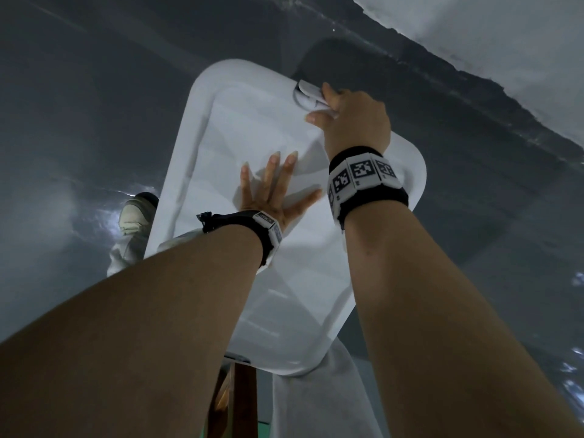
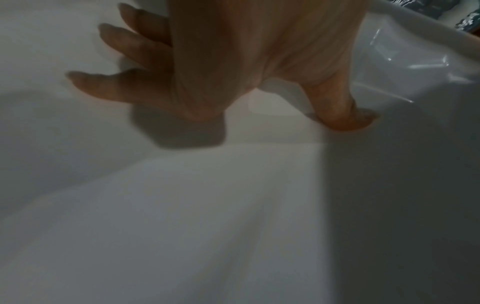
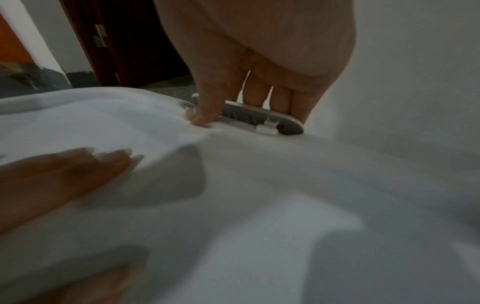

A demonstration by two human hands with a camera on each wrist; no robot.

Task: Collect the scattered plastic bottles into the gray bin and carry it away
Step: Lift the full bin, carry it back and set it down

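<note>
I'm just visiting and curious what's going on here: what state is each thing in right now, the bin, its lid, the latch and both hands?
gray bin: lid on, contents hidden.
lid: lying closed on the bin.
latch handle: at the far end of the lid, gripped.
right hand: fingers curled round the latch handle.
left hand: fingers spread, flat on the lid.

My left hand (image 1: 271, 191) lies flat mid-frame on the bin lid (image 1: 240, 128), my right hand (image 1: 350, 118) gripping the latch (image 1: 311, 90) at its upper end. Open floor (image 1: 94, 105) fills the left; a pale wall (image 1: 489, 42) blocks the upper right.
</note>
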